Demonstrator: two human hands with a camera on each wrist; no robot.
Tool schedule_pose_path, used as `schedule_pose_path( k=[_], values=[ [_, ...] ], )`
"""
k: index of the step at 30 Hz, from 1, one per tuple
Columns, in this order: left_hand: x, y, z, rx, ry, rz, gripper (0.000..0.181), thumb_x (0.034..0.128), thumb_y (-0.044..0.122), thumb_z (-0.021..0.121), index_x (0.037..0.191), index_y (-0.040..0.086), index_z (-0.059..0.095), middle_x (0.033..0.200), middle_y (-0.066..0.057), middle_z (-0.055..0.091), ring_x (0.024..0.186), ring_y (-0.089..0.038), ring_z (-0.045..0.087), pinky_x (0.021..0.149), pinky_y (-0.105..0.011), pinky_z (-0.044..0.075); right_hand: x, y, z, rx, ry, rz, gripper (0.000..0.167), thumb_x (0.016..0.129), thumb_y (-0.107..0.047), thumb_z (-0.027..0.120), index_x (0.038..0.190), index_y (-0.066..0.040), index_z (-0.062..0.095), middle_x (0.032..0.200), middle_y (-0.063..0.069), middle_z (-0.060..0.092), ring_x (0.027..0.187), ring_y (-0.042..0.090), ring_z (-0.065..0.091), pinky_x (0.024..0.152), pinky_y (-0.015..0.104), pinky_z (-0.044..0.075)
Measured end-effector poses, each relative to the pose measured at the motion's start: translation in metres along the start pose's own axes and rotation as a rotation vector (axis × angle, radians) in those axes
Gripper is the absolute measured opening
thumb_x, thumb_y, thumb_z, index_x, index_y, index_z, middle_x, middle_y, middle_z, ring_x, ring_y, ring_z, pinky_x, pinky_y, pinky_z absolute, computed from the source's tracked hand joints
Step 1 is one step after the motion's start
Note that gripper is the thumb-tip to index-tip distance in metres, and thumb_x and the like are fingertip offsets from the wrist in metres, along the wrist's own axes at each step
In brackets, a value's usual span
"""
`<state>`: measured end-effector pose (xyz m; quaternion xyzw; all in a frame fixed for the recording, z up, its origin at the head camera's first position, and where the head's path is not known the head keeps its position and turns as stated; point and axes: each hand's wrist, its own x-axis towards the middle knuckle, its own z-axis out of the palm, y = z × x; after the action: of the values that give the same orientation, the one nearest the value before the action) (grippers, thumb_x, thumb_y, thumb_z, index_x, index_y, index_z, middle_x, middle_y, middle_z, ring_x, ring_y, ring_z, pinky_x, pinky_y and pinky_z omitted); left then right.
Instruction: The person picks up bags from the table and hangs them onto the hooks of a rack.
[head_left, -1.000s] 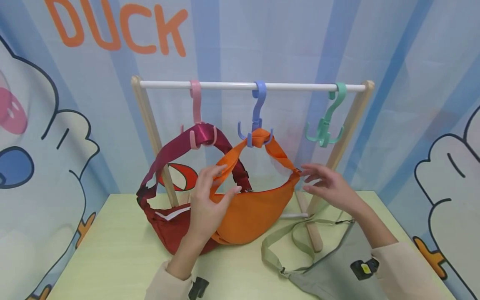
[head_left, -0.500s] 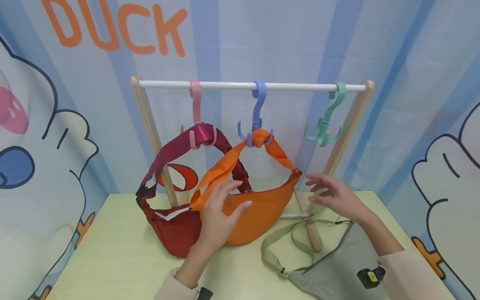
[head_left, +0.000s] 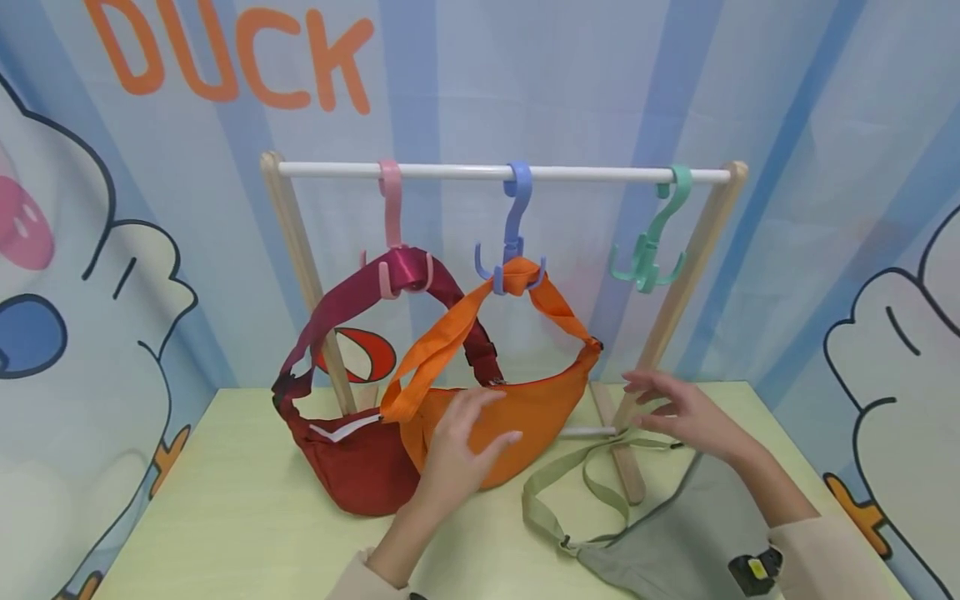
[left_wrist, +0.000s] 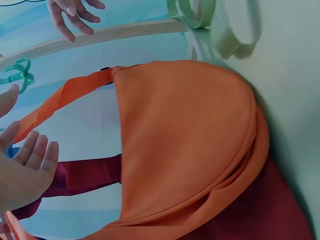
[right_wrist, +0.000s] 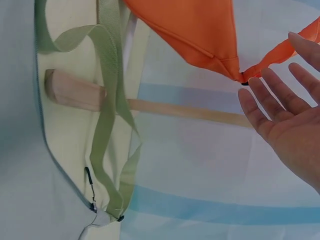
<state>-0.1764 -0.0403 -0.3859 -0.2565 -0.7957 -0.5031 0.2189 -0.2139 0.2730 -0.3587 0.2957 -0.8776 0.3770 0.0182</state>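
Observation:
An orange sling bag [head_left: 517,425] hangs by its strap from a blue hook [head_left: 514,225]. My left hand [head_left: 459,454] is in front of this bag with fingers loosely bent, holding nothing. To the right of the bag my right hand [head_left: 690,414] hovers with relaxed fingers and nothing in them, above the green strap of a grey-green bag [head_left: 675,525] lying on the table. Behind and left of the orange bag, a dark red bag [head_left: 360,471] hangs from a pink hook [head_left: 392,208]. In the left wrist view, the left hand [left_wrist: 25,167] appears apart from the orange fabric.
The hooks hang on the white rail [head_left: 450,172] of a rack with wooden side posts [head_left: 693,279]. A green hook [head_left: 648,250] at the right carries no bag. A wooden foot [head_left: 628,475] of the rack stands near the green strap. A printed curtain [head_left: 562,83] closes off the back.
My left hand has let go of the orange strap and come down and to the right. My right hand has drawn away from the bag's right end, down and to the right.

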Motion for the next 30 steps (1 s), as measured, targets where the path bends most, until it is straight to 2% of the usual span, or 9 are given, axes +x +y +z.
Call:
schedule_pose_path(
  k=[4, 9, 12, 17, 23, 30],
  values=[
    [-0.005, -0.003, 0.006, 0.043, -0.1, -0.075, 0.046, 0.0801, 0.028, 0.07, 0.12, 0.011, 0.055, 0.119, -0.003, 0.052, 0.111, -0.02, 0.048, 0.09, -0.043, 0.041, -0.007, 0.009, 0.003, 0.032, -0.017, 0.031, 0.051, 0.086, -0.009, 0.063, 0.132, 0.001, 0.042, 0.12, 0.019, 0.052, 0.102, 0.026, 0.052, 0.079, 0.033, 0.048],
    [-0.011, -0.008, 0.012, 0.076, -0.241, -0.164, 0.051, 0.0814, 0.028, 0.069, 0.125, 0.009, 0.051, 0.123, -0.006, 0.05, 0.115, -0.024, 0.046, 0.092, -0.045, 0.039, -0.013, 0.021, 0.007, 0.063, -0.029, 0.054, 0.055, 0.085, -0.01, 0.064, 0.132, 0.004, 0.04, 0.12, 0.021, 0.051, 0.102, 0.021, 0.051, 0.077, 0.033, 0.049],
    [-0.015, -0.012, 0.017, 0.08, -0.3, -0.2, 0.053, 0.0815, 0.027, 0.069, 0.127, 0.01, 0.049, 0.125, -0.007, 0.049, 0.116, -0.025, 0.045, 0.093, -0.046, 0.038, -0.016, 0.027, 0.01, 0.053, -0.033, 0.062, 0.055, 0.084, -0.01, 0.065, 0.132, 0.004, 0.041, 0.12, 0.022, 0.051, 0.102, 0.024, 0.05, 0.077, 0.032, 0.049],
    [-0.021, -0.018, 0.025, 0.054, -0.348, -0.24, 0.055, 0.0809, 0.029, 0.069, 0.129, 0.014, 0.048, 0.126, -0.005, 0.049, 0.118, -0.025, 0.043, 0.094, -0.047, 0.036, -0.022, 0.034, 0.013, 0.077, -0.049, 0.12, 0.055, 0.085, -0.011, 0.064, 0.134, 0.002, 0.039, 0.122, 0.022, 0.049, 0.105, 0.035, 0.048, 0.078, 0.032, 0.048],
    [-0.028, -0.024, 0.037, 0.032, -0.407, -0.302, 0.059, 0.0801, 0.034, 0.069, 0.13, 0.015, 0.046, 0.129, -0.006, 0.047, 0.12, -0.028, 0.041, 0.094, -0.049, 0.036, -0.026, 0.043, 0.019, 0.122, -0.063, 0.165, 0.058, 0.086, -0.012, 0.063, 0.135, 0.004, 0.037, 0.124, 0.027, 0.046, 0.108, 0.041, 0.045, 0.078, 0.031, 0.048],
    [-0.039, -0.033, 0.053, 0.044, -0.45, -0.33, 0.06, 0.0784, 0.029, 0.072, 0.13, 0.012, 0.046, 0.128, -0.008, 0.046, 0.12, -0.029, 0.04, 0.094, -0.048, 0.035, -0.029, 0.052, 0.025, 0.152, -0.09, 0.216, 0.06, 0.085, -0.015, 0.065, 0.132, 0.008, 0.037, 0.127, 0.031, 0.04, 0.113, 0.047, 0.039, 0.082, 0.043, 0.045]
  ],
)
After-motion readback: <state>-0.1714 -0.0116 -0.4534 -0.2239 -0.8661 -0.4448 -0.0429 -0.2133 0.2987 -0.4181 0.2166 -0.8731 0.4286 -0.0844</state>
